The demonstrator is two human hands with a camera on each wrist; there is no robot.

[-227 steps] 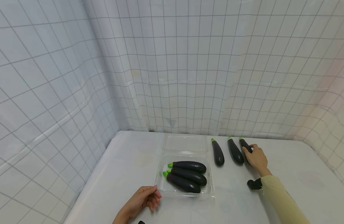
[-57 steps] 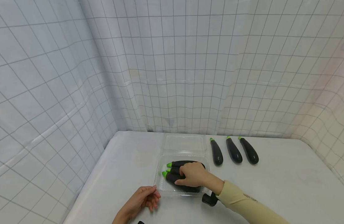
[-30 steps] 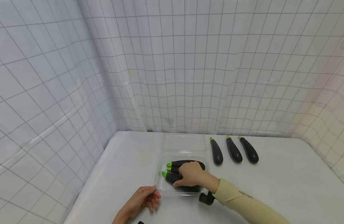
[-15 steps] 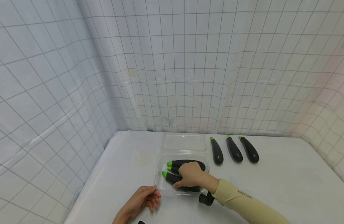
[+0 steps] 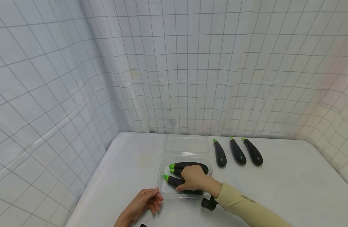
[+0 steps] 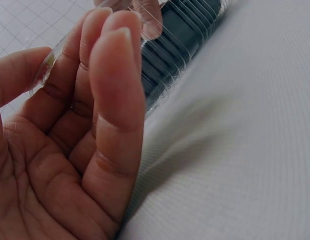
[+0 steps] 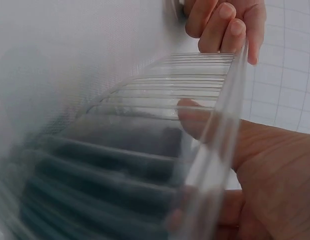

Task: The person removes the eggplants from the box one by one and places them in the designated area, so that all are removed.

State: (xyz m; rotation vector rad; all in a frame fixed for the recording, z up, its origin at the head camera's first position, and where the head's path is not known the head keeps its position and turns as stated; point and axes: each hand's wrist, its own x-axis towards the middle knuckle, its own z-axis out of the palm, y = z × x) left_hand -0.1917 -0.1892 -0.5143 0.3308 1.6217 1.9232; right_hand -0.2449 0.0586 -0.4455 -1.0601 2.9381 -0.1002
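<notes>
A clear plastic clamshell box (image 5: 161,186) lies with its lid (image 5: 186,145) folded back. Inside are three dark eggplants with green stem ends: the back one (image 5: 188,164), the middle one (image 5: 177,171) and the front one (image 5: 174,180). My right hand (image 5: 194,178) reaches into the box and grips the front eggplant, thumb on its near side; it covers much of the middle and front ones. With thumb and finger, my left hand (image 5: 144,202) pinches the box's front left corner. In the left wrist view, clear plastic shows between the left hand's (image 6: 70,125) thumb and finger.
Right of the box, three more eggplants lie in a row on the white table (image 5: 128,164): a left one (image 5: 220,154), a middle one (image 5: 237,152) and a right one (image 5: 253,152). Grid-patterned white curtains (image 5: 179,78) stand behind and at both sides.
My right hand has left the rightmost table eggplant and come left into the box. The middle boxed eggplant has shifted slightly back from the front one. The left hand keeps its place.
</notes>
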